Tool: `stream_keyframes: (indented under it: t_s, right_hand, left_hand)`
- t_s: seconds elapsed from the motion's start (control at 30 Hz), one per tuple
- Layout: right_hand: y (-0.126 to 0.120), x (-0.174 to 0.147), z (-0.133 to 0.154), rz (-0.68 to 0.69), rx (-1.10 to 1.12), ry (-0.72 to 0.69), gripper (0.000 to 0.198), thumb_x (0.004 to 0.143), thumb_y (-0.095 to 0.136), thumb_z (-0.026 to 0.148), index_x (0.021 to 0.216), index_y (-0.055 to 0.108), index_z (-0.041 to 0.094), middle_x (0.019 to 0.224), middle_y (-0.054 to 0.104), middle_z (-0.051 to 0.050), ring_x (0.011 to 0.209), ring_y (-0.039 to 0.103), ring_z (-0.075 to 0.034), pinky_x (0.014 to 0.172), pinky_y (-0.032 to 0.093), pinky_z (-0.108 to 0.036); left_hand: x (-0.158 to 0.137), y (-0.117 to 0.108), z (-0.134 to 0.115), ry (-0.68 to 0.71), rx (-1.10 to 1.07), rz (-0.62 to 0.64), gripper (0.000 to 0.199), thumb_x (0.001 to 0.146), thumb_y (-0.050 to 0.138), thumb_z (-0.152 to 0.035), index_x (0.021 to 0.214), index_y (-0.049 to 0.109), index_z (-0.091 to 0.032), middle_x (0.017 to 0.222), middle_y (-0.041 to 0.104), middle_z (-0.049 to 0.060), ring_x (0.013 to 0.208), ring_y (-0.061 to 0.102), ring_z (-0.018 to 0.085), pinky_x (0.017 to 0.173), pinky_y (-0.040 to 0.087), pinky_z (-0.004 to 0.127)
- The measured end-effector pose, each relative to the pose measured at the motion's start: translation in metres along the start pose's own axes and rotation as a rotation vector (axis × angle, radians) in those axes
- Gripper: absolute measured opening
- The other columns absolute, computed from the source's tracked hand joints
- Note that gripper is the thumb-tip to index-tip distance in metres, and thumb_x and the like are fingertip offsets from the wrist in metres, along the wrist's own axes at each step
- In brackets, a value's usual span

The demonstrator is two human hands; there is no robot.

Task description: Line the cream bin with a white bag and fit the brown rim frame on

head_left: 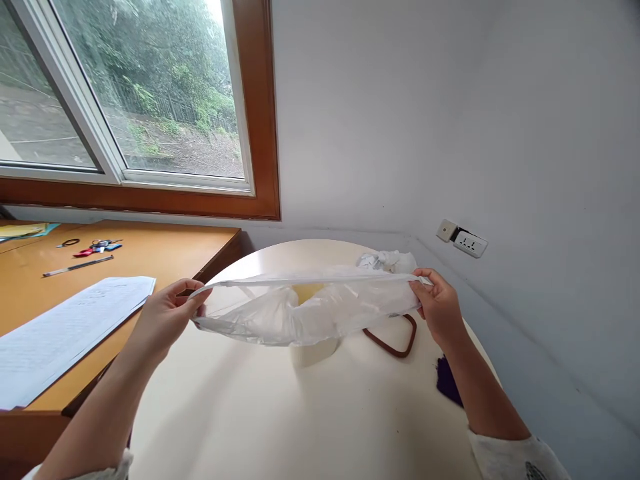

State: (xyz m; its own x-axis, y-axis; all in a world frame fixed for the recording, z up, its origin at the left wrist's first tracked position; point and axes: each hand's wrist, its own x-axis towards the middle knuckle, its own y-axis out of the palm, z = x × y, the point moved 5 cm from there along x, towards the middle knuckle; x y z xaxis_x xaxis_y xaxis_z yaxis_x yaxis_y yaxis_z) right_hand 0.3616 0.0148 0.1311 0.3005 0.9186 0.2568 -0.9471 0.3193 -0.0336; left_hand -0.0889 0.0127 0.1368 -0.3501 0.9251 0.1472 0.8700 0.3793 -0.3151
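Between my two hands a translucent white plastic bag is stretched wide, its mouth spread apart. My left hand pinches one end of the rim, and my right hand pinches the other. The bag hangs above a round white table. Behind and below it stands a pale container, mostly hidden by the plastic; a yellowish patch shows through the opening. Close to my right hand lies a brown rounded frame-like loop on the tabletop, partly covered by the bag.
Crumpled white plastic lies at the back of the round table. A dark purple cloth is under my right forearm. On the wooden desk at left are papers, a pen and keys. A wall socket is at right.
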Motion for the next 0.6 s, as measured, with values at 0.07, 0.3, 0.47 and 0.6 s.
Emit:
stream_keyframes:
  t_s: [0.07,0.3,0.47,0.6]
  right_hand:
    - [-0.001,-0.001,0.008,0.017,0.030,0.010,0.021,0.074,0.062,0.036,0.087,0.055,0.021,0.040,0.041,0.010,0.033,0.027,-0.004,0.032,0.023,-0.016]
    - [0.003,0.016,0.036,-0.035,0.369,0.043,0.022,0.062,0.066,0.019,0.084,0.066,0.015,0.049,0.046,0.006,0.040,0.035,-0.004,0.038,0.031,-0.018]
    - [0.002,0.032,0.045,-0.051,0.529,0.089,0.022,0.057,0.066,0.015,0.079,0.065,0.018,0.054,0.045,0.007,0.039,0.033,-0.002,0.035,0.027,-0.017]
    - [0.004,0.034,0.046,-0.032,0.617,0.136,0.022,0.056,0.065,0.012,0.078,0.064,0.016,0.060,0.049,0.006,0.042,0.037,-0.001,0.032,0.026,-0.013]
  left_hand:
    - [0.003,-0.008,-0.007,-0.014,0.068,0.005,0.020,0.057,0.072,-0.033,0.067,0.059,-0.022,0.043,0.053,-0.006,0.044,0.045,0.012,0.050,0.035,0.023]
    - [0.028,-0.008,-0.053,-0.028,-0.189,0.045,0.025,0.052,0.068,-0.023,0.042,0.047,-0.017,0.034,0.037,-0.006,0.039,0.040,0.008,0.043,0.035,0.021]
    - [0.043,0.001,-0.067,-0.200,-0.383,0.161,0.028,0.053,0.060,-0.013,0.036,0.039,-0.018,0.028,0.024,-0.008,0.034,0.027,0.004,0.037,0.033,0.017]
    - [0.045,0.003,-0.076,-0.216,-0.437,0.232,0.033,0.057,0.053,-0.010,0.035,0.031,-0.020,0.027,0.020,-0.007,0.033,0.023,0.004,0.039,0.036,0.018]
